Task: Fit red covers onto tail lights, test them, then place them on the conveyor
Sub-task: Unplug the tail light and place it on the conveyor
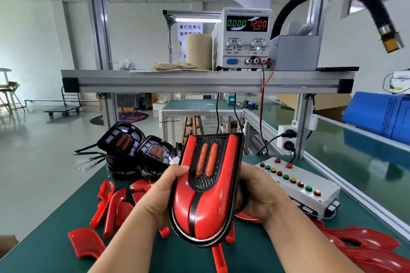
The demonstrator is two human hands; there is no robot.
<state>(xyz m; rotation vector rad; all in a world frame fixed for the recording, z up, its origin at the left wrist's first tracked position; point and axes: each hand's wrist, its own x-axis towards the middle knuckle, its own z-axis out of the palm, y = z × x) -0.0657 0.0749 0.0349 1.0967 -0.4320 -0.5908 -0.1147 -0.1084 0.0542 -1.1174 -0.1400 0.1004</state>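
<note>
Aloft, tail light [205, 193] between hands [158, 199]

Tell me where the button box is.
Head view, right side: the button box sits on the green table just beyond the right hand, which grips the tail light, beside the conveyor.

Gripped between left hand [159, 195] and right hand [259, 190], above the table [55, 250]: tail light [206, 184]. On the table left of the left hand: loose covers [108, 204]. Beyond the left hand: bare tail lights [137, 150], piled. Just right of the right hand: button box [299, 184]. Far beyond both hands, on the shelf [199, 80]: power supply [246, 37].
</note>
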